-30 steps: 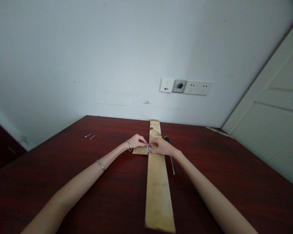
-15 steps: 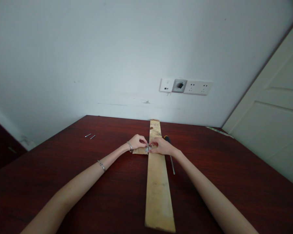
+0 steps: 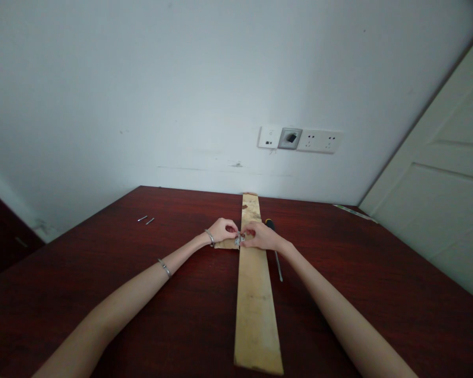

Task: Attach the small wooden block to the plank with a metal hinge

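A long pale wooden plank (image 3: pixel 256 299) lies on the dark red table (image 3: pixel 122 294), running away from me. A smaller piece of wood (image 3: pixel 225 244) sits against its left edge. Where the two meet, a small metal fitting (image 3: pixel 238 239) is pinched between both hands. My left hand (image 3: pixel 222 229) comes in from the left with fingers closed on the fitting. My right hand (image 3: pixel 261 235) rests on the plank, its fingers closed on the same fitting. What kind of fitting it is cannot be made out.
A screwdriver (image 3: pixel 276 252) with a black and yellow handle lies just right of the plank, partly under my right wrist. Two small screws (image 3: pixel 145 219) lie far left on the table. Wall sockets (image 3: pixel 299 139) are behind; a white door (image 3: pixel 437 184) stands at right.
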Motion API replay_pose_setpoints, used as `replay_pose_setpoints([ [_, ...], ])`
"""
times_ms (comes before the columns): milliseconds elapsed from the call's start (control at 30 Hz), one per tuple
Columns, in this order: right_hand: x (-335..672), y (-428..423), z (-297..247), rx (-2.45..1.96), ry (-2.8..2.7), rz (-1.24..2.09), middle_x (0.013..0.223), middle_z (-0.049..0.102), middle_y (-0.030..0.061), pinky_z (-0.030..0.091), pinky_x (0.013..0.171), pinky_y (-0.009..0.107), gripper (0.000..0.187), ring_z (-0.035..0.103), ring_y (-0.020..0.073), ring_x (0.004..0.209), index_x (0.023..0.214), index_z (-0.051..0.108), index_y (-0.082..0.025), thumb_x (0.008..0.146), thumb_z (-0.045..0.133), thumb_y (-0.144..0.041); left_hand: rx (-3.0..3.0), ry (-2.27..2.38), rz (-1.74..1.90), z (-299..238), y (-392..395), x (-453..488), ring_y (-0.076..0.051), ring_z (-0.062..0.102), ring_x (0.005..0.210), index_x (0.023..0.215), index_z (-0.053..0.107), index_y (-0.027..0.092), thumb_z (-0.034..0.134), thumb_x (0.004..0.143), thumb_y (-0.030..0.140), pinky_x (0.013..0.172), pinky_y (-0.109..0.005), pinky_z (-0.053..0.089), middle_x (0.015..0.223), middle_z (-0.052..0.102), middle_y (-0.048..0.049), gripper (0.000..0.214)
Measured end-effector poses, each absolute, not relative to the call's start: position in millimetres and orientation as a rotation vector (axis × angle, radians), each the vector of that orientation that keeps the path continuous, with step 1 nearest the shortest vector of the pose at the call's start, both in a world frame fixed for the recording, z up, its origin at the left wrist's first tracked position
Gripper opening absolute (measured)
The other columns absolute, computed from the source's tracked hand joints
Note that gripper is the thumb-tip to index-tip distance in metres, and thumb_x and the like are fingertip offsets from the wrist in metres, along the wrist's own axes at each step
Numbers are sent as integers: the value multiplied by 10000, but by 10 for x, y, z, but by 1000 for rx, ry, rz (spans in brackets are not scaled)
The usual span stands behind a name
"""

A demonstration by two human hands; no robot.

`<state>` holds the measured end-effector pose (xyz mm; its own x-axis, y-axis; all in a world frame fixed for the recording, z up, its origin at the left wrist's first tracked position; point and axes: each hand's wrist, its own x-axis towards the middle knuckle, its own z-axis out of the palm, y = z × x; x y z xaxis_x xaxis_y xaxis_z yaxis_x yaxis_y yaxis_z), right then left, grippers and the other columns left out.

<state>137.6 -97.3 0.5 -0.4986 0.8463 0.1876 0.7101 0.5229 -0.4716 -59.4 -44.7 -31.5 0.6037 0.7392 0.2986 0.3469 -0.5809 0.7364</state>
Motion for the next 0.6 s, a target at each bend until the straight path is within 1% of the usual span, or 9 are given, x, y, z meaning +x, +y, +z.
replay_pose_setpoints([
  [300, 1404, -933, -53, -1248, -2371, 461, 783, 576, 16, 376, 626, 230, 327, 516, 130, 699, 895, 682, -164, 655, 708, -385, 2163, 810, 761, -313, -405, -625, -133, 592, 645, 752, 702, 90, 683, 687, 227, 624, -211, 448, 717, 669, -45, 153],
  [400, 1411, -933, -48, -1247, -2375, 475, 776, 578, 12, 371, 619, 228, 345, 519, 134, 704, 912, 684, -172, 659, 707, -405, 2154, 779, 691, -290, -382, -656, -140, 609, 689, 805, 720, 103, 692, 697, 242, 649, -208, 455, 756, 680, -46, 178],
  [500, 1419, -932, -46, -1234, -2381, 487, 776, 579, 11, 373, 626, 231, 363, 526, 136, 709, 928, 686, -179, 665, 704, -427, 2180, 728, 656, -267, -369, -679, -140, 612, 718, 856, 733, 121, 679, 717, 219, 661, -201, 451, 784, 685, -46, 179],
  [600, 1426, -927, -52, -1233, -2379, 501, 783, 583, 14, 377, 630, 233, 371, 528, 137, 713, 939, 687, -183, 665, 703, -434, 2208, 717, 664, -252, -370, -682, -136, 605, 714, 840, 740, 134, 676, 727, 215, 654, -197, 444, 773, 681, -41, 154],
])
